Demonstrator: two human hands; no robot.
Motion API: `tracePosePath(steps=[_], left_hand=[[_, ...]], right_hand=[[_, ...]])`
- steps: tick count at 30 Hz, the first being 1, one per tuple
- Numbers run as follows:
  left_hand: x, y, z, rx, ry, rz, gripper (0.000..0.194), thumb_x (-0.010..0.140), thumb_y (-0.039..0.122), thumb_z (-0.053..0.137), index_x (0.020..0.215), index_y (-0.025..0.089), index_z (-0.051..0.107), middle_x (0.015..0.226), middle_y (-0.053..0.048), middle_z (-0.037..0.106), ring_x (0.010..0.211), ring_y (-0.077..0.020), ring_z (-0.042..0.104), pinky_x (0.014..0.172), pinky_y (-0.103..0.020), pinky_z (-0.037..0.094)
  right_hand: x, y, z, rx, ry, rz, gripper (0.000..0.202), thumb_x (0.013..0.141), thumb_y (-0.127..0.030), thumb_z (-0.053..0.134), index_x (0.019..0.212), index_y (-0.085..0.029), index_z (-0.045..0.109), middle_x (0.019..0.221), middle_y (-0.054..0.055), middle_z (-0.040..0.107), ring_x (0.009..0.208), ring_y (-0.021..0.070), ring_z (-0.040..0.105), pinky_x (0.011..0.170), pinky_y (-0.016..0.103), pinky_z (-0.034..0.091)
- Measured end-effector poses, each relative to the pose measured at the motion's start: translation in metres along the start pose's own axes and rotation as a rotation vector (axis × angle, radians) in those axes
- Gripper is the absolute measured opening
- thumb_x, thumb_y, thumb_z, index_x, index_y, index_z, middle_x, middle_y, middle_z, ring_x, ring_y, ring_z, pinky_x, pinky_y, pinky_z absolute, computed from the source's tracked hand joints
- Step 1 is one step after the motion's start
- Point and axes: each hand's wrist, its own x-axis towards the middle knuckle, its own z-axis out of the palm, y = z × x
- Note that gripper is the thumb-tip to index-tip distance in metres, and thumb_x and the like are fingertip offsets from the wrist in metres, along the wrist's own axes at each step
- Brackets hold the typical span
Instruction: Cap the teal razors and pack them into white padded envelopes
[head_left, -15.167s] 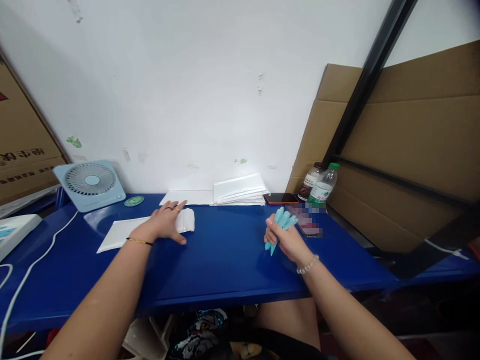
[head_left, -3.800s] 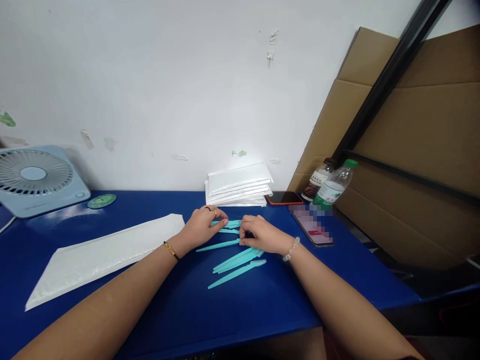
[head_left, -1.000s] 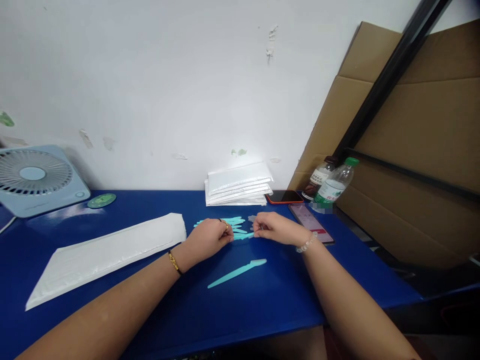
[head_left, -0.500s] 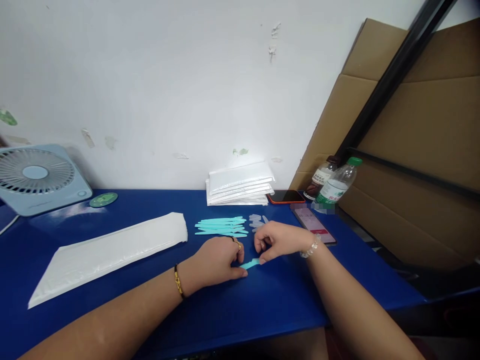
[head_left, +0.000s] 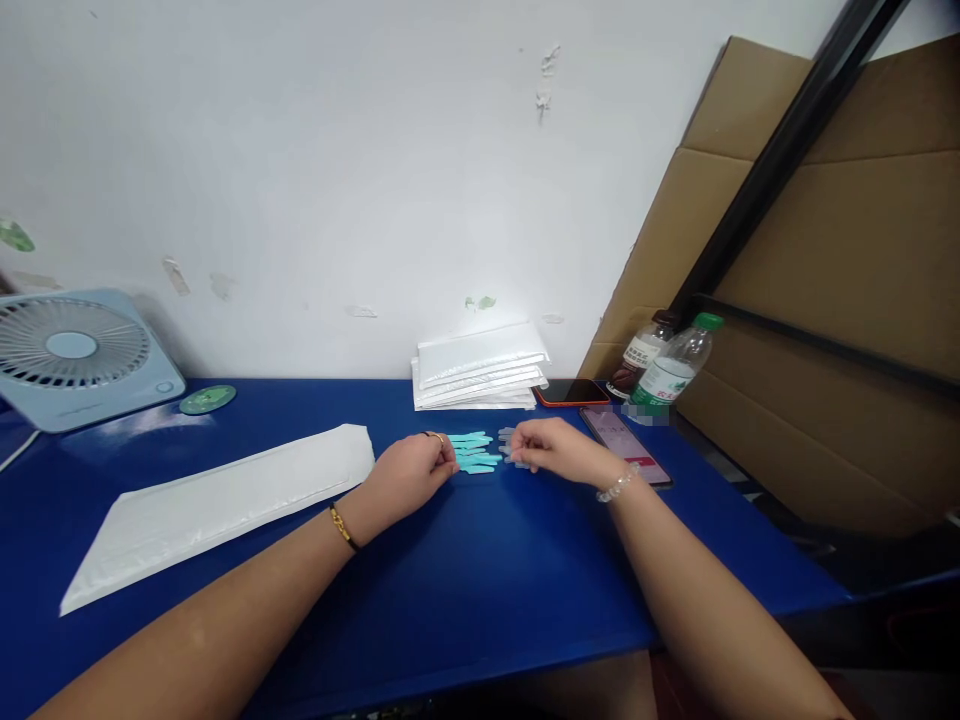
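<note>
Several slim turquoise eyebrow razors lie side by side in a pile on the blue table, their left ends covered by my left hand. Thumb and fingers of that hand are pinched on a razor at the front edge of the pile. Just right of the pile lie small translucent caps, partly hidden behind my right hand. My right hand is closed over them, its fingertips curled together; whatever is between them is too small to make out.
A long white padded mailer lies at the left, near a blue fan and a green disc. White mailers are stacked by the wall. Two phones and two bottles are at the right, beside cardboard.
Both hands held one turquoise razor between them near the table's front. They have since moved apart and away from me, the left to the razor pile, the right to the caps.
</note>
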Motion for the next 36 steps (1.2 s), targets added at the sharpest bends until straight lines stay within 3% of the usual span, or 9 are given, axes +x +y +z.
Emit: tracePosePath(steps=[4, 8, 11, 16, 21, 30, 36], left_hand=[[0.005, -0.012, -0.001, -0.330, -0.040, -0.088, 0.020, 0.086, 0.039, 0.045, 0.085, 0.020, 0.050, 0.069, 0.000, 0.063, 0.064, -0.0148, 0.061, 0.057, -0.025, 0.040], [0.008, -0.015, 0.002, -0.501, -0.081, -0.087, 0.023, 0.085, 0.042, 0.046, 0.086, 0.019, 0.045, 0.072, 0.002, 0.061, 0.059, -0.0118, 0.059, 0.056, -0.023, 0.042], [0.007, -0.013, 0.001, -0.490, -0.080, -0.085, 0.023, 0.084, 0.042, 0.048, 0.085, 0.019, 0.046, 0.071, 0.002, 0.060, 0.058, -0.0110, 0.057, 0.057, -0.024, 0.043], [0.007, -0.012, 0.000, -0.477, -0.092, -0.075, 0.023, 0.084, 0.042, 0.048, 0.084, 0.019, 0.047, 0.072, 0.002, 0.061, 0.058, -0.0110, 0.057, 0.059, -0.024, 0.043], [0.008, -0.017, 0.003, -0.493, -0.103, -0.068, 0.025, 0.084, 0.044, 0.050, 0.085, 0.019, 0.048, 0.072, 0.002, 0.062, 0.058, -0.0107, 0.057, 0.057, -0.023, 0.042], [0.005, -0.006, 0.006, -0.590, -0.171, -0.106, 0.025, 0.083, 0.042, 0.052, 0.085, 0.018, 0.046, 0.074, 0.001, 0.062, 0.058, -0.0100, 0.059, 0.052, -0.021, 0.042], [0.003, 0.001, 0.004, -0.635, -0.227, -0.141, 0.026, 0.083, 0.043, 0.053, 0.084, 0.018, 0.045, 0.074, 0.000, 0.064, 0.059, -0.0104, 0.061, 0.052, -0.021, 0.044]], right_hand=[[0.002, 0.008, -0.006, 0.275, 0.228, 0.016, 0.025, 0.082, -0.039, 0.060, 0.095, -0.018, 0.054, 0.069, -0.002, 0.056, 0.054, 0.0090, 0.052, 0.053, 0.022, 0.044], [0.010, 0.010, 0.002, 0.463, 0.343, -0.005, 0.030, 0.075, -0.039, 0.068, 0.091, -0.015, 0.060, 0.070, -0.001, 0.057, 0.054, 0.0071, 0.050, 0.051, 0.021, 0.043], [0.014, 0.010, 0.010, 0.628, 0.306, 0.021, 0.037, 0.069, -0.039, 0.074, 0.092, -0.014, 0.062, 0.073, 0.001, 0.061, 0.055, 0.0083, 0.055, 0.051, 0.022, 0.046], [0.015, 0.007, 0.015, 0.708, 0.287, 0.025, 0.033, 0.078, -0.047, 0.064, 0.078, -0.016, 0.052, 0.063, 0.001, 0.065, 0.041, 0.0059, 0.052, 0.041, 0.018, 0.038], [0.016, 0.002, 0.021, 0.746, 0.209, 0.036, 0.034, 0.078, -0.047, 0.065, 0.078, -0.018, 0.046, 0.061, -0.001, 0.065, 0.039, 0.0066, 0.052, 0.039, 0.017, 0.035], [0.014, -0.010, 0.034, 0.827, 0.059, 0.042, 0.033, 0.079, -0.046, 0.063, 0.083, -0.019, 0.044, 0.070, 0.001, 0.068, 0.049, 0.0112, 0.061, 0.046, 0.021, 0.042], [0.014, -0.011, 0.032, 0.745, 0.117, 0.021, 0.029, 0.079, -0.042, 0.065, 0.079, -0.017, 0.050, 0.066, 0.000, 0.066, 0.046, 0.0074, 0.055, 0.044, 0.018, 0.037]])
